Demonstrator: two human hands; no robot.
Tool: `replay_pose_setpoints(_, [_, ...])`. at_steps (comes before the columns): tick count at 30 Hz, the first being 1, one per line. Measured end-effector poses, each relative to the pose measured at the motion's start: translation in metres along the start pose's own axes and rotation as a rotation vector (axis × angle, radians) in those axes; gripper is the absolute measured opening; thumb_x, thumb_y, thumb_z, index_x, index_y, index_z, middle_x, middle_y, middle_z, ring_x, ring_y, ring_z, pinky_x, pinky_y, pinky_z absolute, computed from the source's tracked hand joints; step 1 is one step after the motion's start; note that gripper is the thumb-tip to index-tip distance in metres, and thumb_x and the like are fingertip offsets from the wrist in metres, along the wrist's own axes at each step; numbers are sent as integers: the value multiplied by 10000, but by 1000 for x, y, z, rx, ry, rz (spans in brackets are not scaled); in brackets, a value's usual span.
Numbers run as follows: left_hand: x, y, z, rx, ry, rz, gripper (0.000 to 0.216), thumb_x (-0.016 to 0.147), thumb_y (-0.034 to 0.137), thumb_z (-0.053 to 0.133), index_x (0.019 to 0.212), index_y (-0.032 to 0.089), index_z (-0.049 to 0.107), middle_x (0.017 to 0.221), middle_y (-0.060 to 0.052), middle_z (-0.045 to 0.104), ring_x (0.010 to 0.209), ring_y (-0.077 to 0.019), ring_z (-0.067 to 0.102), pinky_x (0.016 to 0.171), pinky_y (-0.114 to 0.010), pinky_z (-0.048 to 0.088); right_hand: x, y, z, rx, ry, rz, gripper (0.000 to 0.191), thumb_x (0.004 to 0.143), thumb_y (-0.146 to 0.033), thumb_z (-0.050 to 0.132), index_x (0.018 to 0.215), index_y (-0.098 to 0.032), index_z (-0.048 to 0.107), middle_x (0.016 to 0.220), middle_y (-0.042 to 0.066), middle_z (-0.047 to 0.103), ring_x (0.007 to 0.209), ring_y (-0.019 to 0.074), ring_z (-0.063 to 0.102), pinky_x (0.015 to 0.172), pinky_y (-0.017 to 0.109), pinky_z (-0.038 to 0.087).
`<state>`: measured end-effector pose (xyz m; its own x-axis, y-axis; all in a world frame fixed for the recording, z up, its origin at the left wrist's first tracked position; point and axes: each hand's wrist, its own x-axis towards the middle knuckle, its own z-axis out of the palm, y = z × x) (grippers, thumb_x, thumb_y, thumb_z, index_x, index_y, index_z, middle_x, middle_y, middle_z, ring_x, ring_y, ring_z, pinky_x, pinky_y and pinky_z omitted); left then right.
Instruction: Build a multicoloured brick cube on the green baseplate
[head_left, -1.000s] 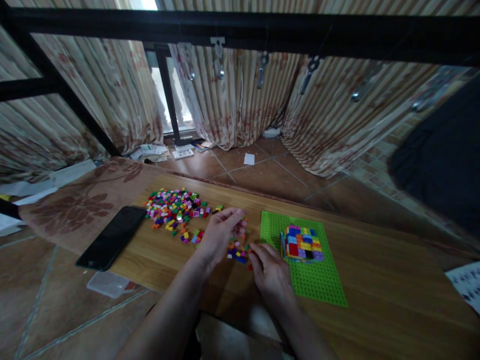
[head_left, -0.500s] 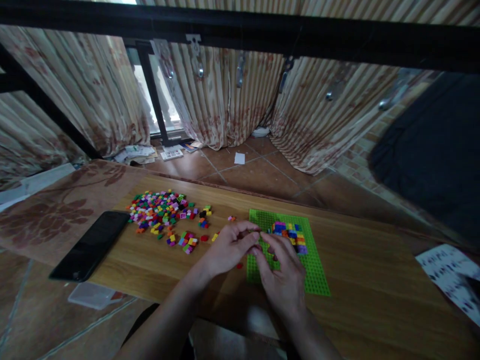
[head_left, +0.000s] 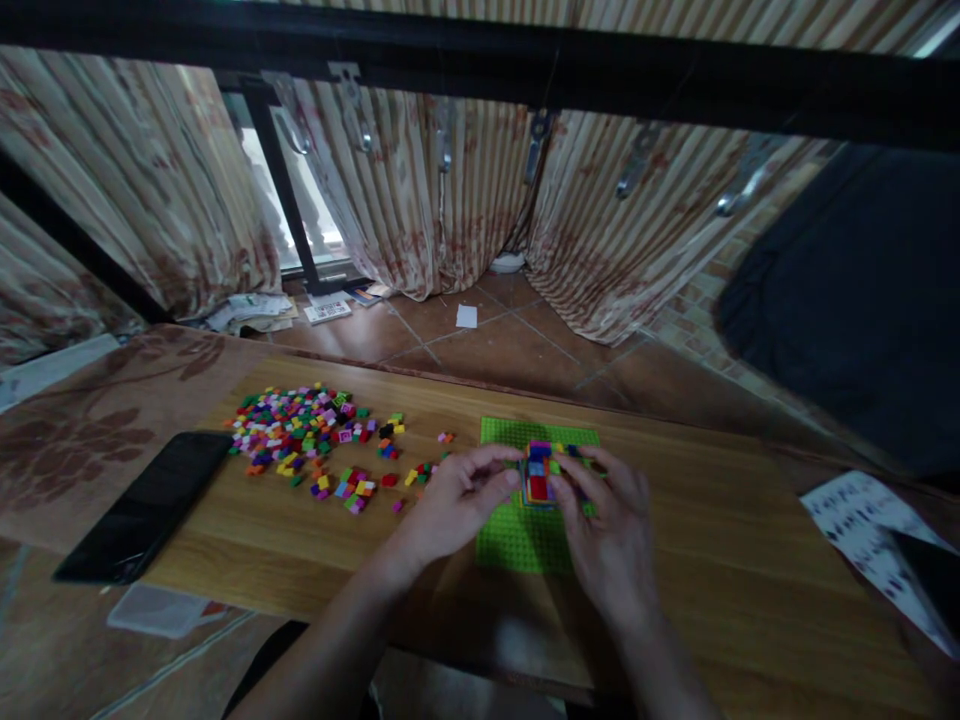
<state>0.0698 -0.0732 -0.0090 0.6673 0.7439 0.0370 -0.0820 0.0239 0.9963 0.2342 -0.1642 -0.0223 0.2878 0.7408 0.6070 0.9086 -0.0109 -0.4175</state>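
- Leave the black phone (head_left: 142,510) alone, far left of the left hand.
- Avoid brushing the heap of loose bricks (head_left: 289,425), well left of both hands, and mind the small cluster (head_left: 356,488) nearer the left forearm.
- Brace with the left hand (head_left: 456,500): see thumb and forefinger part-curled, a narrow gap between, tips at the near-left side of the block. Cannot tell whether anything is pinched there, or whether contact is firm.
- Steady the green baseplate (head_left: 517,550), spread beneath and between both hands, flat against the table (head_left: 712,560).
- Find the brick block (head_left: 538,485) between the two sets of fingertips, standing on the baseplate; line up studs first, then best press straight down, without tilting.
- Work gently with the right hand (head_left: 611,525), bent over the block's right part, thumb and fingers loosely closed; cannot tell if holding a brick.
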Motion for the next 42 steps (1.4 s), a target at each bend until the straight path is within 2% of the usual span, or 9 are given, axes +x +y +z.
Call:
replay_pose_setpoints(3, [0, 2, 4, 236, 9, 86, 287, 899, 355, 602, 1119, 210, 717, 768, -10, 653, 684, -136, 547, 647, -230, 412, 1, 14, 4, -66, -20, 3, 281, 962, -390, 525, 1126, -273, 721, 1272, 112, 583, 1140, 287, 531, 920, 502, 463])
replay_pose_setpoints(7, [-1, 1, 11, 448, -28, 114, 344, 930, 340, 542, 1228, 238, 679, 654, 13, 610, 554, -131, 489, 581, -235, 355, 0, 16, 10, -85, -18, 11, 294, 963, -395, 518, 1149, -276, 713, 1324, 119, 560, 1176, 297, 518, 929, 520, 455])
replay_pose_setpoints(11, [0, -3, 18, 548, -39, 135, 373, 931, 338, 533, 1275, 264, 658, 623, 10, 623, 503, -147, 498, 591, -246, 368, 0, 12, 10, -73, -14, 34, 300, 959, -386, 516, 1161, -272, 707, 1338, 120, 556, 1188, 304, 513, 939, 533, 455])
replay_pose_setpoints(19, [2, -7, 20, 705, -36, 140, 429, 953, 392, 488, 1341, 258, 610, 707, -37, 698, 577, -190, 597, 618, -265, 410, 2, 7, 6, -14, -33, 113, 335, 955, -416, 510, 1156, -216, 688, 1316, 144, 568, 1196, 300, 513, 989, 549, 442])
replay_pose_setpoints(24, [2, -10, 20, 660, -20, 150, 410, 939, 400, 520, 1316, 279, 626, 766, -40, 726, 606, -190, 628, 642, -264, 442, 2, 9, 5, 87, 10, 194, 350, 943, -459, 515, 1136, -222, 685, 1285, 132, 592, 1211, 291, 529, 1014, 549, 425])
replay_pose_setpoints(29, [2, -11, 21, 696, -16, 185, 409, 945, 376, 502, 1325, 274, 613, 685, -21, 692, 578, -181, 615, 653, -266, 470, 5, 11, 12, 166, 42, 282, 359, 929, -460, 527, 1118, -202, 689, 1252, 141, 611, 1191, 286, 550, 1011, 536, 430])
replay_pose_setpoints(36, [3, -9, 21, 669, -22, 153, 414, 937, 384, 518, 1325, 277, 615, 701, -32, 693, 579, -191, 621, 674, -278, 475, 12, 9, 21, 284, 40, 411, 333, 882, -412, 579, 1089, -179, 696, 1164, 137, 671, 1127, 268, 600, 1002, 500, 443])
replay_pose_setpoints(42, [2, -11, 22, 648, -2, 149, 406, 924, 388, 539, 1308, 286, 626, 716, -37, 695, 591, -200, 628, 704, -301, 491, 13, 5, 24, 391, 6, 546, 375, 857, -389, 589, 1143, -167, 688, 1137, 132, 705, 1048, 253, 652, 943, 454, 483])
